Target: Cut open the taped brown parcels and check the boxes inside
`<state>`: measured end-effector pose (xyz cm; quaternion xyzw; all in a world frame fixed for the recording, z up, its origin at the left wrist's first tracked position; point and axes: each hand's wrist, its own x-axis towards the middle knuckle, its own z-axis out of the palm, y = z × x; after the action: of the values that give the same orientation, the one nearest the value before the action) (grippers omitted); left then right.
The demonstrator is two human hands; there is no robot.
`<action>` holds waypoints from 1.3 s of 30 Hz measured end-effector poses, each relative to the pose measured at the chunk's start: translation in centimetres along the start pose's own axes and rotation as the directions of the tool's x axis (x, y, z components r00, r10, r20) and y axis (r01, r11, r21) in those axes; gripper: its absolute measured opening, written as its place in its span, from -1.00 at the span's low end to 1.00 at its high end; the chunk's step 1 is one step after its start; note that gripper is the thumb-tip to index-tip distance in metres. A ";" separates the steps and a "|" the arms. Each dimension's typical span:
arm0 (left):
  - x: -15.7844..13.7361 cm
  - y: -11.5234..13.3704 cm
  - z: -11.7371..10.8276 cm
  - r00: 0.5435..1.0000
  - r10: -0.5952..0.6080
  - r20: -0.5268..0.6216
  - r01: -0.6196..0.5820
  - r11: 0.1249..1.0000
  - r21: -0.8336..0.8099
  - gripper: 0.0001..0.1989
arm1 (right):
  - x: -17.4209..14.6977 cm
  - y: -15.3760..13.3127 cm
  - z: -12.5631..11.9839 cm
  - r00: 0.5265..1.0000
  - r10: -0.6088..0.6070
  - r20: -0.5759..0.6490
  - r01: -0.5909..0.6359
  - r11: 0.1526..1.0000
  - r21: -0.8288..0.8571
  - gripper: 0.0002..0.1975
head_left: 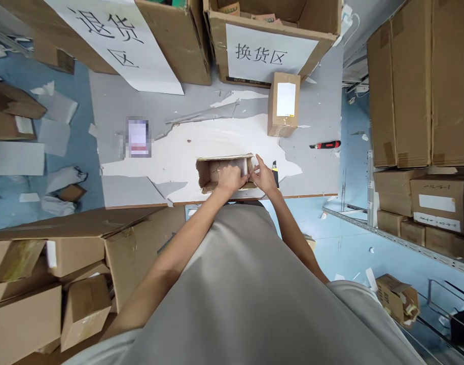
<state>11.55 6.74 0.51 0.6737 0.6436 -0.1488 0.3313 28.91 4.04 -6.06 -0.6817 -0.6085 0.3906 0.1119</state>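
Observation:
A small cardboard box point(206, 174) lies open on the worktable near its front edge, its torn rim facing up. My left hand point(230, 179) reaches into the opening with its fingers curled; what they grip is hidden. A whitish, see-through piece point(244, 164) shows inside the box beside that hand. My right hand point(265, 175) is at the box's right end, its fingers bent around the edge there and one finger raised along the rim. The thumb of my left hand comes close to the right hand's fingertips.
A sealed carton point(284, 104) with a white label stands behind. A red utility knife point(326, 145) lies to the right, another cutter point(275, 174) beside my right hand. Large labelled boxes point(272, 50) line the back. A big carton of boxes point(140, 243) stands front left; shelves point(399, 248) are at right.

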 end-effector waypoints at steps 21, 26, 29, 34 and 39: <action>-9.3 -8.8 -6.5 0.909 0.049 -0.413 -0.217 0.903 -0.370 -0.62 | -2.3 -3.3 -3.0 0.980 -0.068 -0.189 0.117 0.957 0.264 -0.47; -10.7 -9.6 -8.4 0.922 0.077 -0.379 -0.355 0.559 -0.749 -0.45 | -5.0 -7.4 -6.3 0.928 -0.265 -0.264 0.350 0.862 0.367 -0.58; -10.5 -9.4 -8.6 0.929 0.097 -0.357 -0.364 0.418 -0.833 -0.42 | -6.5 -9.9 -8.1 0.892 -0.333 -0.305 0.420 0.860 0.289 -0.68; -9.2 -8.6 -7.5 0.936 0.074 -0.345 -0.352 0.253 -0.901 -0.44 | -9.4 -13.0 -9.9 0.830 -0.478 -0.288 0.541 0.816 0.205 -0.80; -7.9 -7.6 -6.4 0.960 0.014 -0.279 -0.279 0.097 -0.955 -0.46 | -11.1 -13.9 -9.3 0.764 -0.631 -0.132 0.645 0.748 0.160 -0.61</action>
<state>1.79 4.33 8.25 0.3534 0.5370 0.4186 0.6414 25.35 0.15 13.28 -0.4315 -0.7588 0.3629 0.3260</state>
